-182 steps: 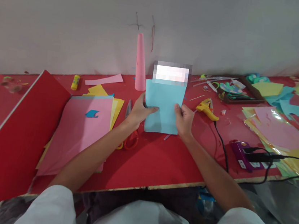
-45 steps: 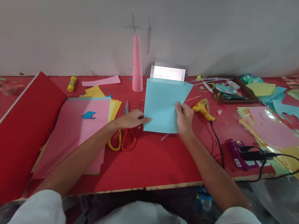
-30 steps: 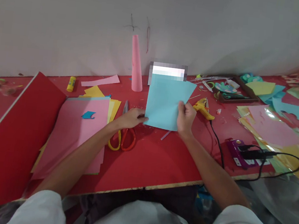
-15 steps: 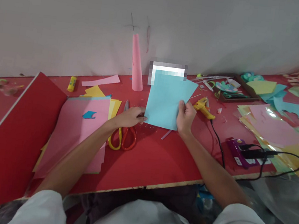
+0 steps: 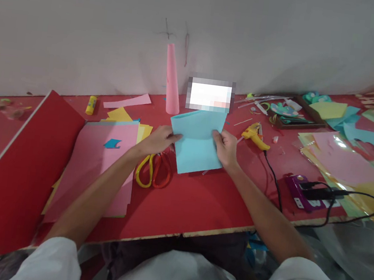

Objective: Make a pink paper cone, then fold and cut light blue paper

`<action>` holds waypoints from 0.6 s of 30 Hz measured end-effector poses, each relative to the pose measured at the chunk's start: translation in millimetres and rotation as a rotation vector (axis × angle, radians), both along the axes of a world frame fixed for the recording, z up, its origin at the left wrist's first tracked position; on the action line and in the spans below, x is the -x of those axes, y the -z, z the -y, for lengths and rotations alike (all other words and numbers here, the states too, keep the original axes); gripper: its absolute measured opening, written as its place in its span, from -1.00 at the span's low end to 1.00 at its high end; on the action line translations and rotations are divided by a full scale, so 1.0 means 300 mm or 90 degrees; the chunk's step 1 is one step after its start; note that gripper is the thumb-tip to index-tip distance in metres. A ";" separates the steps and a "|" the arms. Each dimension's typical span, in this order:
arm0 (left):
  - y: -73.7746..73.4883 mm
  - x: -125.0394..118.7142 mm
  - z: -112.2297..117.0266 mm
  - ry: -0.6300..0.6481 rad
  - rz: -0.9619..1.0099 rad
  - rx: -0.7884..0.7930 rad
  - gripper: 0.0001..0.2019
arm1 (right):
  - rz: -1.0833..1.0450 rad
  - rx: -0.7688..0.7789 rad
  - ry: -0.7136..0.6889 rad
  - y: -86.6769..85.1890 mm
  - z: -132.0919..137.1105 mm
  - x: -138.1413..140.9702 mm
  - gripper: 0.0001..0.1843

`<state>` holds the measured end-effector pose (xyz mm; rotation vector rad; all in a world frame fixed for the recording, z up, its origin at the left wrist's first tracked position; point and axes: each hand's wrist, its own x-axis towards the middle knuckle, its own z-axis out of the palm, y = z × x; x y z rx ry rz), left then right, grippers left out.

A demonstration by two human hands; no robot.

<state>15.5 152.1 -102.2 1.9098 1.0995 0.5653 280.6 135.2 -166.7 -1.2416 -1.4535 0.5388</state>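
Observation:
A light blue sheet of paper [image 5: 198, 148] is held up over the table between both hands, its upper part bent over. My left hand [image 5: 160, 139] pinches its left edge with the thumb on the near face. On the opposite edge, my right hand [image 5: 226, 148] grips it the same way. Just below my left hand lie scissors [image 5: 145, 171] with one yellow and one red handle; their blades are mostly hidden by the hand. A yellow glue gun [image 5: 256, 136] rests to the right of my right hand. Behind the sheet stands a tall pink paper cone [image 5: 172, 83].
Pink and yellow sheets [image 5: 101, 170] lie stacked at left beside a raised red board [image 5: 22, 174]. A glue stick [image 5: 91, 105] stands behind them. A purple power strip [image 5: 303, 195] with black cables sits near the right front edge. A brown tray [image 5: 300, 124] holds craft pieces.
The blue sheet has come down and toward me, and its top now bends over. My left hand has shifted up and now clearly grips the left edge.

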 end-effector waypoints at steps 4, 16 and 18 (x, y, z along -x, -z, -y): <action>-0.027 0.036 -0.011 -0.076 -0.022 0.055 -0.60 | -0.003 0.034 -0.047 -0.013 0.004 0.005 -0.28; -0.059 0.001 0.011 -0.047 0.000 0.102 -0.63 | -0.208 0.191 -0.148 0.001 -0.007 0.005 -0.33; -0.058 0.005 0.010 -0.062 -0.032 0.090 -0.66 | -0.139 0.173 -0.127 0.006 -0.010 0.003 -0.27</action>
